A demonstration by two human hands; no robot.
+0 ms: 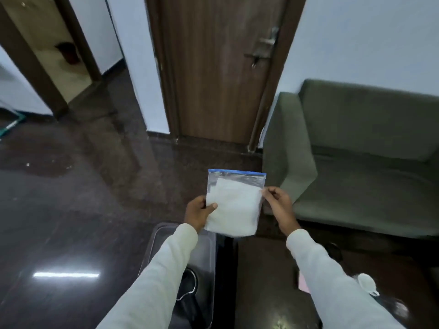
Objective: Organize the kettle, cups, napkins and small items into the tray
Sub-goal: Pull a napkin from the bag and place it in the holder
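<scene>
Both hands hold up a clear blue-sealed zip bag of white napkins (234,205) above the transparent plastic tray (204,248): left hand (198,213) grips its left edge, right hand (279,205) pinches its right edge.

Clear plastic zip bag (235,200) with blue seal strip, white folded napkins inside. Off-white long sleeves (166,269). Olive-green fabric sofa (356,143). Dark brown wood-grain door (218,67). Glossy dark brown floor (71,210). Pale bluish-white walls (356,32). Clear plastic tray (209,245).
</scene>
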